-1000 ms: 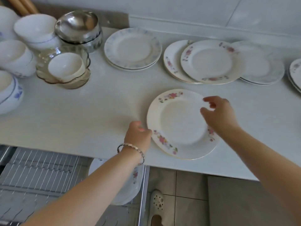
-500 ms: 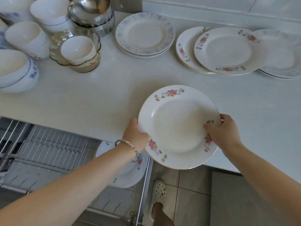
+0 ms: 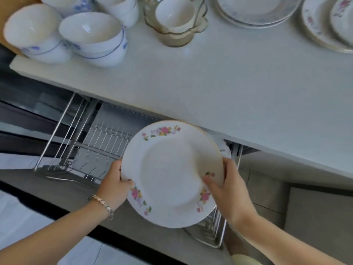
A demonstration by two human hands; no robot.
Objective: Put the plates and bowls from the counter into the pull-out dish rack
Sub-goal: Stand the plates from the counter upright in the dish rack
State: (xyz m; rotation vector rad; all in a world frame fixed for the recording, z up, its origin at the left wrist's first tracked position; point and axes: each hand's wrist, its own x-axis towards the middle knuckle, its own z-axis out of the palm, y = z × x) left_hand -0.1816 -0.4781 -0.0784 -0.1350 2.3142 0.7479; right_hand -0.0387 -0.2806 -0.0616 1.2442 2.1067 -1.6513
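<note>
A white plate with pink flowers [image 3: 168, 175] is held below the counter edge, over the right end of the pull-out wire dish rack [image 3: 99, 142]. My left hand [image 3: 114, 185] grips its left rim and my right hand [image 3: 227, 186] grips its right rim. Behind the held plate, the edge of another plate [image 3: 226, 151] shows in the rack. On the white counter [image 3: 229, 88] stand white bowls with blue trim [image 3: 93, 39], a small white bowl inside glass bowls [image 3: 175, 22], a stack of blue-rimmed plates [image 3: 256, 12] and floral plates [image 3: 324, 25].
The rack's left part shows bare wire slots. A grey drawer front [image 3: 63, 190] runs below the rack. Tiled floor [image 3: 267, 188] lies to the right, and a pale shoe tip [image 3: 244, 260] shows at the bottom edge.
Both hands lifted the floral plate off the counter and brought it down and towards me, over the rack. The view has tilted down and left.
</note>
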